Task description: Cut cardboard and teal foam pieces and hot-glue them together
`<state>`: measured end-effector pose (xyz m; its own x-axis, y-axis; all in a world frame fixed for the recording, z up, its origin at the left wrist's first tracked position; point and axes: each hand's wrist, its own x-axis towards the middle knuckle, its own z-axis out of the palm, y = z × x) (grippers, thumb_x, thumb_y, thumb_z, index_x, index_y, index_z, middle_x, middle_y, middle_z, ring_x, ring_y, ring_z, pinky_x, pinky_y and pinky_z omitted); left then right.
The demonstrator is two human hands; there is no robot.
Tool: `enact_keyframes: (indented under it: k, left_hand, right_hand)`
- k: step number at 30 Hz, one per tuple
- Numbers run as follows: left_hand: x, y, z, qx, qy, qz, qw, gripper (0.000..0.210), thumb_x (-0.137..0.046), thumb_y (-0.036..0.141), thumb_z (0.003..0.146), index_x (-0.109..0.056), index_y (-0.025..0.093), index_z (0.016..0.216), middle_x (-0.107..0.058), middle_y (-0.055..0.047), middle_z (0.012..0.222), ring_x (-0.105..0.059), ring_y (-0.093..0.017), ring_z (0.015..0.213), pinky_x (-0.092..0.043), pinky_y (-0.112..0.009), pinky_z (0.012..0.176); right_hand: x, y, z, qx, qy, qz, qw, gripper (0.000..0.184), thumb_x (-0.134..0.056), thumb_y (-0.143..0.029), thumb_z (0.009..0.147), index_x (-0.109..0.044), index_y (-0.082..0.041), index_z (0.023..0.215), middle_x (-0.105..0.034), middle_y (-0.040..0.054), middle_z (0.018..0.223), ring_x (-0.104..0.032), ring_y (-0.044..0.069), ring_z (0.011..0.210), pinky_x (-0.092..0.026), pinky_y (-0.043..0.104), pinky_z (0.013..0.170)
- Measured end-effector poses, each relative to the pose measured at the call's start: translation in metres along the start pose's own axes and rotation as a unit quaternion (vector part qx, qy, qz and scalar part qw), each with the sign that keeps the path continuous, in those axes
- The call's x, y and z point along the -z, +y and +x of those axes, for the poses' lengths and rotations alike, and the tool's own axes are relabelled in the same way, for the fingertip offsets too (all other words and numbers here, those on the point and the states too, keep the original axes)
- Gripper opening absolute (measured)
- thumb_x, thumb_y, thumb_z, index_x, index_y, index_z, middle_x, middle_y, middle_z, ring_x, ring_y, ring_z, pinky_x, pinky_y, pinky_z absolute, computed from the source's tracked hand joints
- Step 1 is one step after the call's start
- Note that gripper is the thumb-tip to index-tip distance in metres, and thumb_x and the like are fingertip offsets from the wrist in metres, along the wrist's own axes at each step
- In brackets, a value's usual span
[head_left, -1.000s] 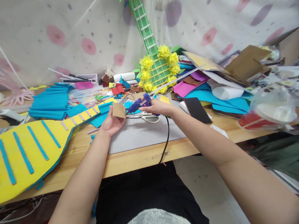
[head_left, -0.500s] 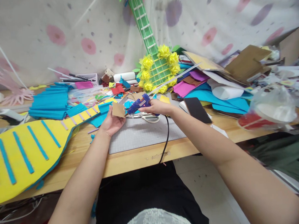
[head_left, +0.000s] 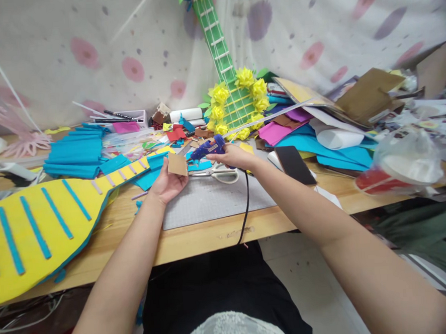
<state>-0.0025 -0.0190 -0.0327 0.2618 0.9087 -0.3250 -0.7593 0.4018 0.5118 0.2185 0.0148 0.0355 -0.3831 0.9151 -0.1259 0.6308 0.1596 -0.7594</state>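
Note:
My left hand [head_left: 168, 184] is closed on a small square of brown cardboard [head_left: 177, 165], held up over the grey cutting mat [head_left: 210, 203]. In my right hand [head_left: 234, 156] is a blue hot glue gun [head_left: 210, 148], with a long clear glue stick [head_left: 269, 117] sticking out of its back. Its nozzle points left, close to the cardboard's right edge; whether they touch I cannot tell. Scissors with white handles [head_left: 225, 175] lie on the mat under the glue gun. The black cord [head_left: 245, 206] hangs over the table's front edge.
To the left lies a yellow and blue cardboard guitar shape [head_left: 60, 217]. A green guitar with yellow paper flowers [head_left: 222, 61] leans at the back. Blue crepe paper [head_left: 74, 151], a black phone-like slab [head_left: 294, 165] and a bagged red tub [head_left: 382, 177] surround the mat.
My right hand has tilted and slightly raised the glue gun, its nozzle drawn a little away from the cardboard. My left hand has barely moved.

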Motion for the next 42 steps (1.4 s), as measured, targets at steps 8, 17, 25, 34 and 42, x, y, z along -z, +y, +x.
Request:
enact_keyframes:
  k: [8,17,25,34,42]
  left_hand:
    - [0.004,0.000,0.002,-0.018,-0.004,0.003,1.000,0.047,-0.041,0.055,0.086,-0.058,0.017,0.109,-0.067,-0.006,0.087,-0.063,-0.015,0.078,-0.052,-0.024,0.067]
    - [0.005,0.000,0.004,-0.019,-0.004,-0.004,1.000,0.046,-0.043,0.055,0.085,-0.058,0.019,0.108,-0.068,-0.005,0.084,-0.064,-0.014,0.076,-0.052,-0.024,0.066]
    - [0.004,-0.001,0.003,-0.019,0.001,-0.001,1.000,0.043,-0.043,0.053,0.086,-0.060,0.019,0.106,-0.068,-0.005,0.081,-0.063,-0.014,0.071,-0.052,-0.023,0.064]
    - [0.002,-0.001,0.003,-0.020,0.002,0.000,1.000,0.040,-0.043,0.051,0.087,-0.063,0.018,0.099,-0.067,-0.004,0.076,-0.062,-0.013,0.066,-0.051,-0.023,0.060]
    - [0.004,-0.001,0.005,-0.016,-0.005,0.008,1.000,0.041,-0.043,0.052,0.087,-0.063,0.020,0.102,-0.068,-0.004,0.079,-0.063,-0.013,0.070,-0.053,-0.023,0.065]
  right_hand:
    - [0.005,-0.002,-0.010,0.014,-0.081,-0.015,0.997,0.036,-0.061,-0.052,0.074,-0.059,-0.016,0.075,-0.054,-0.0004,0.061,-0.045,0.007,0.049,-0.035,0.019,0.045]
    - [-0.001,0.000,-0.006,0.008,-0.065,-0.011,0.998,0.033,-0.063,-0.049,0.074,-0.061,-0.018,0.083,-0.062,0.0022,0.074,-0.049,0.008,0.056,-0.038,0.018,0.046]
    - [-0.003,-0.011,-0.007,0.002,-0.058,-0.024,0.998,0.034,-0.063,-0.050,0.073,-0.060,-0.016,0.080,-0.059,0.0014,0.069,-0.046,0.007,0.052,-0.034,0.019,0.044]
    - [-0.004,-0.020,-0.008,0.016,-0.060,-0.036,0.997,0.038,-0.064,-0.053,0.071,-0.059,-0.015,0.075,-0.053,-0.0002,0.059,-0.046,0.008,0.051,-0.035,0.021,0.047]
    - [-0.008,-0.025,-0.003,0.047,-0.062,-0.019,0.997,0.035,-0.064,-0.050,0.073,-0.060,-0.016,0.083,-0.054,-0.0015,0.063,-0.044,0.007,0.052,-0.034,0.019,0.047]
